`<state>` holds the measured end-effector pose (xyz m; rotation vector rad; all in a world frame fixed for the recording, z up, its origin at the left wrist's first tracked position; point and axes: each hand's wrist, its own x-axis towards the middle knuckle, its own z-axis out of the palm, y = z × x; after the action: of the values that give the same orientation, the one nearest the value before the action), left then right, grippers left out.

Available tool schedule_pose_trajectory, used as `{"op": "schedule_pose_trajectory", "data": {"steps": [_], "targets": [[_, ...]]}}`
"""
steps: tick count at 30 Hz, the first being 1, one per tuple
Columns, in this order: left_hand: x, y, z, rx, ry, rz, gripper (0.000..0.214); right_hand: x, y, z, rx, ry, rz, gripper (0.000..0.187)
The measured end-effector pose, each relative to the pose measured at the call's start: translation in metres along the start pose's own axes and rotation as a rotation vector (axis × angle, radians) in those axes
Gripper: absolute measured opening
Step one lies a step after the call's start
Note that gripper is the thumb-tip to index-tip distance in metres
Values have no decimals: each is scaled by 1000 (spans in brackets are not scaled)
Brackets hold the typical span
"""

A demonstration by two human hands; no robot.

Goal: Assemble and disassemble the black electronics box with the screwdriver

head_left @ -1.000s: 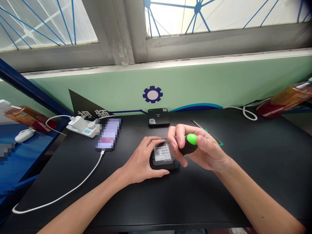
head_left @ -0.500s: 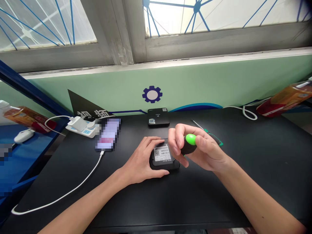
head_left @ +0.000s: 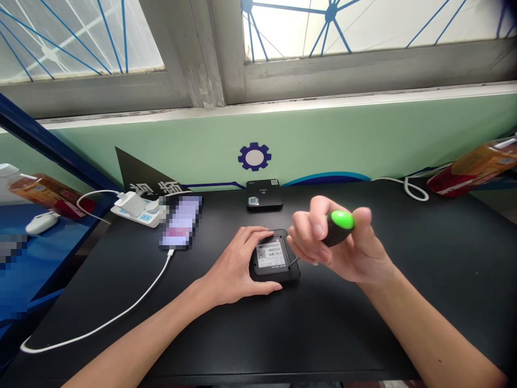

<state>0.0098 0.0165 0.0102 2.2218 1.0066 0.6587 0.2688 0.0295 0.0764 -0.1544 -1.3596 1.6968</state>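
Observation:
A small black box with a white printed label lies flat on the black table. My left hand grips it from the left, thumb along the near edge and fingers over the far edge. My right hand is closed around a screwdriver with a black handle and bright green end. The screwdriver is tilted, its end raised to the right, and its shaft runs down to the box's near right corner. I cannot tell whether the tip sits in a screw hole.
A second black box stands near the wall. To the left are a phone on a white cable, a power strip and a white mouse. Drink bottles lie at both sides.
My right hand has moved right, tilting the screwdriver handle outward, so its shaft and the box's right side now show. The other screwdriver behind it is now hidden. My left hand stays put.

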Motion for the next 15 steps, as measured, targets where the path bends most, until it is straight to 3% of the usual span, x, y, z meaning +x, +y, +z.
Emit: {"op": "schedule_pose_trajectory", "data": {"steps": [6, 15], "targets": [[1, 0, -5, -44, -25, -10, 103, 3, -4, 0, 0, 201, -20, 55], [4, 4, -16, -160, -156, 40, 109, 5, -4, 3, -60, 309, -68, 49]]}}
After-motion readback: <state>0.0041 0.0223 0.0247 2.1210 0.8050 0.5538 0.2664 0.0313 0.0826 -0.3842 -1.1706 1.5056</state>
